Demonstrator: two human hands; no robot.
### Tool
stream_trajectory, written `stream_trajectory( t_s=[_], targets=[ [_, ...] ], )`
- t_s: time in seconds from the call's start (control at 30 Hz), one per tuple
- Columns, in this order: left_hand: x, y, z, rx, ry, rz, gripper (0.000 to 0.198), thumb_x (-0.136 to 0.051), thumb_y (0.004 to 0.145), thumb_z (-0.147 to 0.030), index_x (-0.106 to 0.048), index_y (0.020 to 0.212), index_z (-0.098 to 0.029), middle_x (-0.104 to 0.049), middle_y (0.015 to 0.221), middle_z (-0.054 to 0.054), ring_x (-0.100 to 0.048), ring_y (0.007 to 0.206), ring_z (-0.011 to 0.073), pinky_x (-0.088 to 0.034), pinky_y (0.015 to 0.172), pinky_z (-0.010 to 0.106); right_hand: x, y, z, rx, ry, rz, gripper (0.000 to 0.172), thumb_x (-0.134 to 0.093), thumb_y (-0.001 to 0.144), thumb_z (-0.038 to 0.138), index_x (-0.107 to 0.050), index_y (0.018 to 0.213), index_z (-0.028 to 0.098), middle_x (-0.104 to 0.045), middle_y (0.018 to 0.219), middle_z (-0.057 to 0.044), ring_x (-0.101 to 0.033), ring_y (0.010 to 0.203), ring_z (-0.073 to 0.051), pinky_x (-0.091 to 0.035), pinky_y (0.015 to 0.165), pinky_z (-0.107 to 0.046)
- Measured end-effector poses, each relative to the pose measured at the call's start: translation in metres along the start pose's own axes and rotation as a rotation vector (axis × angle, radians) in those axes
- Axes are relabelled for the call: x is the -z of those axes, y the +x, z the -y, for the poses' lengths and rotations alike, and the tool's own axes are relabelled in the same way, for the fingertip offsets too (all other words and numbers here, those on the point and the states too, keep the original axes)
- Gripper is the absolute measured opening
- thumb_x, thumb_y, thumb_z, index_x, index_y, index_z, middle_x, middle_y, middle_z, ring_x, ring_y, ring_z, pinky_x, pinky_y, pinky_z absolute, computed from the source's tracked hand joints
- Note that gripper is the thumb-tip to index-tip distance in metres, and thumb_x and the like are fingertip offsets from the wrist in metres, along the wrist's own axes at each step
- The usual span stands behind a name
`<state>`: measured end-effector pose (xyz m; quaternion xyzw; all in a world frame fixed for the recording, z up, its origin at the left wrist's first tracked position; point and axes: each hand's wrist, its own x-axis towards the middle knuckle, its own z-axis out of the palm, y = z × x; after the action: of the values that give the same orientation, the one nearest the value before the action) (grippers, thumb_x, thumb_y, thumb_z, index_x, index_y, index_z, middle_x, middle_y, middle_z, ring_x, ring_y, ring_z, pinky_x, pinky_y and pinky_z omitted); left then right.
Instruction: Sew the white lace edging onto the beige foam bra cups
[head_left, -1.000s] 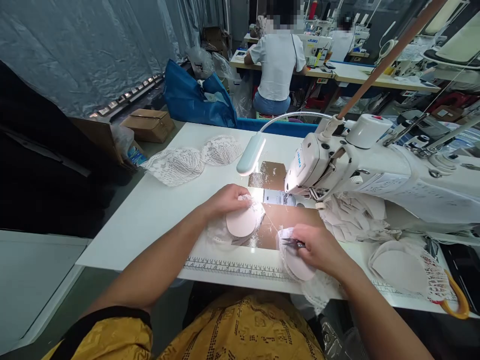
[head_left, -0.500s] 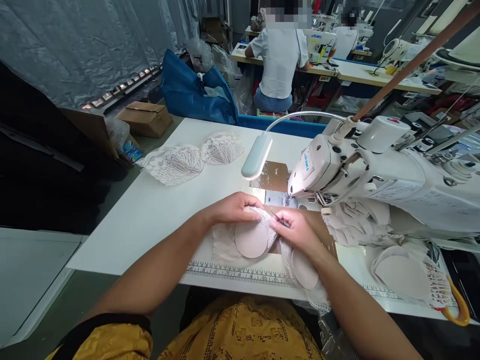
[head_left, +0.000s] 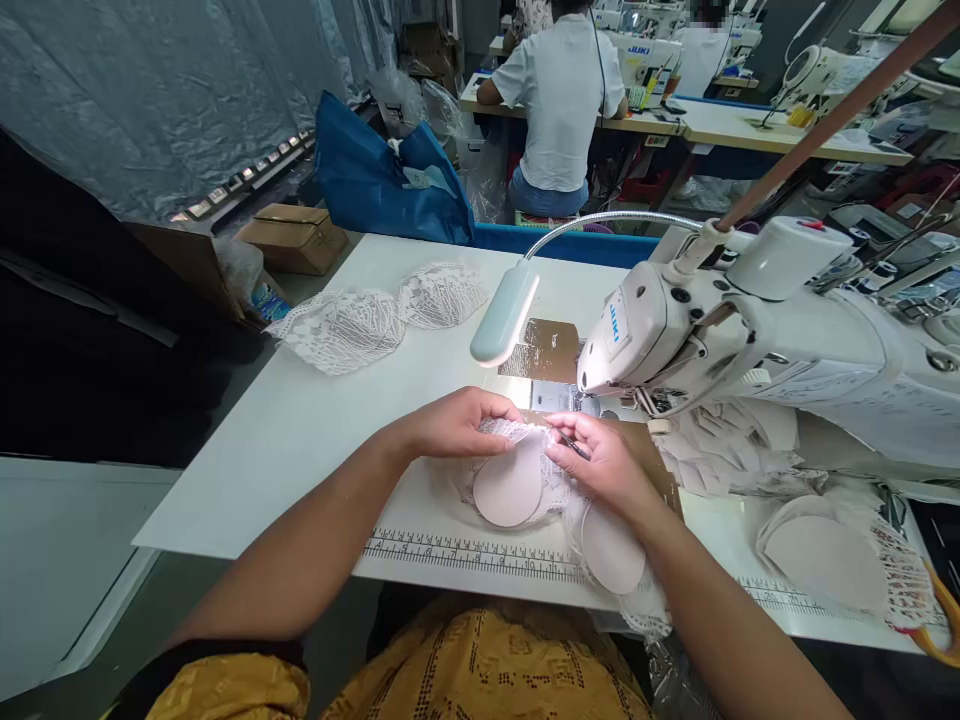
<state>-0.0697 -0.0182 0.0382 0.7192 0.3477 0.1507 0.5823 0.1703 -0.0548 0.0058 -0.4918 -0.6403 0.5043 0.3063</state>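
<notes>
A white lace bra piece with pale cup pads (head_left: 508, 488) lies across the table's front edge, before the sewing machine's needle area. My left hand (head_left: 463, 424) pinches the upper lace edge of one cup, thumb on the near side. My right hand (head_left: 600, 462) is closed around a small dark pointed metal tool (head_left: 574, 445), whose exact kind I cannot make out. Its fingertips are at the lace right of that cup; whether they grip the lace too is unclear. The second cup pad (head_left: 613, 548) hangs toward the edge below my right wrist.
The JUKI sewing machine (head_left: 637, 325) stands right, with a lamp (head_left: 504, 315) on a bent neck. Another lace piece (head_left: 341, 328) lies back left. Cut fabric pieces (head_left: 739, 440), stacked cups (head_left: 825, 560) and orange-handled scissors (head_left: 941, 615) lie right. A person (head_left: 559, 105) sits beyond.
The cup in my hands has turned a little and more lace shows to its right. Both hands stay close together at its top edge. The view has shifted slightly.
</notes>
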Motion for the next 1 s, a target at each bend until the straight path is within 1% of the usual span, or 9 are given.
stream_trajectory(
  t_s=[0.07, 0.17, 0.27, 0.37, 0.5, 0.57, 0.63, 0.77, 1.0],
  targets=[
    [-0.005, 0.001, -0.003, -0.014, 0.03, -0.014, 0.024, -0.061, 0.084, -0.036, -0.066, 0.097, -0.016, -0.066, 0.091, 0.003, -0.06, 0.081, 0.0166, -0.045, 0.069, 0.024, -0.003, 0.001, 0.0, 0.019, -0.037, -0.002, 0.024, -0.064, 0.081, 0.039, -0.064, 0.095, 0.019, -0.064, 0.086, -0.003, -0.058, 0.08, -0.017, -0.047, 0.07, -0.029],
    [-0.014, 0.004, -0.008, -0.031, 0.202, -0.149, 0.029, -0.067, 0.08, -0.041, -0.066, 0.098, -0.017, -0.066, 0.092, 0.002, -0.059, 0.082, 0.0171, -0.044, 0.07, 0.025, -0.005, -0.001, 0.004, 0.057, -0.095, -0.012, 0.022, -0.06, 0.085, 0.04, -0.063, 0.078, 0.019, -0.058, 0.07, 0.001, -0.049, 0.063, -0.013, -0.04, 0.058, -0.025],
    [-0.022, 0.007, -0.012, -0.055, 0.366, -0.266, 0.033, -0.071, 0.075, -0.043, -0.067, 0.096, -0.017, -0.067, 0.091, 0.002, -0.059, 0.083, 0.0175, -0.044, 0.071, 0.026, -0.006, -0.003, 0.008, 0.082, -0.088, -0.022, 0.021, -0.06, 0.085, 0.038, -0.063, 0.077, 0.019, -0.059, 0.069, 0.001, -0.048, 0.061, -0.012, -0.038, 0.057, -0.024],
    [-0.026, 0.011, -0.012, -0.061, 0.29, -0.192, 0.028, -0.065, 0.082, -0.043, -0.068, 0.094, -0.017, -0.067, 0.087, 0.001, -0.059, 0.079, 0.0156, -0.043, 0.068, 0.024, -0.006, -0.003, 0.009, 0.11, -0.079, -0.024, 0.02, -0.058, 0.087, 0.037, -0.066, 0.082, 0.019, -0.064, 0.074, -0.001, -0.054, 0.065, -0.014, -0.042, 0.061, -0.025],
    [-0.026, 0.014, -0.006, -0.015, 0.071, -0.083, 0.028, -0.059, 0.087, -0.04, -0.07, 0.09, -0.015, -0.067, 0.081, 0.001, -0.059, 0.074, 0.014, -0.043, 0.063, 0.022, -0.003, -0.003, 0.006, 0.124, -0.017, -0.025, 0.022, -0.058, 0.087, 0.037, -0.067, 0.098, 0.02, -0.07, 0.094, -0.005, -0.063, 0.086, -0.02, -0.048, 0.077, -0.031],
    [-0.025, 0.015, -0.003, -0.006, -0.012, -0.076, 0.024, -0.061, 0.086, -0.036, -0.071, 0.091, -0.015, -0.068, 0.084, 0.002, -0.06, 0.077, 0.0146, -0.045, 0.065, 0.021, 0.002, -0.003, 0.001, 0.093, 0.045, -0.011, 0.031, -0.058, 0.087, 0.042, -0.062, 0.109, 0.021, -0.069, 0.095, -0.006, -0.064, 0.086, -0.02, -0.05, 0.075, -0.032],
    [-0.024, 0.016, -0.002, -0.009, -0.075, -0.072, 0.022, -0.063, 0.085, -0.033, -0.072, 0.094, -0.015, -0.071, 0.09, 0.003, -0.062, 0.083, 0.0163, -0.047, 0.071, 0.022, 0.008, -0.004, -0.003, 0.067, 0.078, 0.025, 0.036, -0.052, 0.09, 0.046, -0.058, 0.116, 0.022, -0.066, 0.088, -0.004, -0.062, 0.075, -0.017, -0.05, 0.067, -0.03],
    [-0.025, 0.017, 0.0, -0.004, -0.155, -0.064, 0.024, -0.065, 0.084, -0.033, -0.074, 0.097, -0.014, -0.073, 0.096, 0.005, -0.064, 0.09, 0.0193, -0.048, 0.079, 0.025, 0.015, -0.006, -0.004, 0.078, 0.012, 0.075, 0.036, -0.047, 0.093, 0.047, -0.061, 0.116, 0.023, -0.062, 0.083, -0.002, -0.059, 0.07, -0.015, -0.049, 0.065, -0.029],
    [-0.028, 0.02, 0.007, 0.063, -0.264, -0.104, 0.026, -0.072, 0.079, -0.036, -0.076, 0.091, -0.014, -0.07, 0.083, 0.004, -0.061, 0.078, 0.0155, -0.045, 0.069, 0.023, 0.008, -0.005, 0.006, 0.06, 0.061, 0.109, 0.023, -0.06, 0.086, 0.036, -0.063, 0.103, 0.02, -0.066, 0.089, -0.003, -0.061, 0.082, -0.017, -0.049, 0.074, -0.03]
  ],
)
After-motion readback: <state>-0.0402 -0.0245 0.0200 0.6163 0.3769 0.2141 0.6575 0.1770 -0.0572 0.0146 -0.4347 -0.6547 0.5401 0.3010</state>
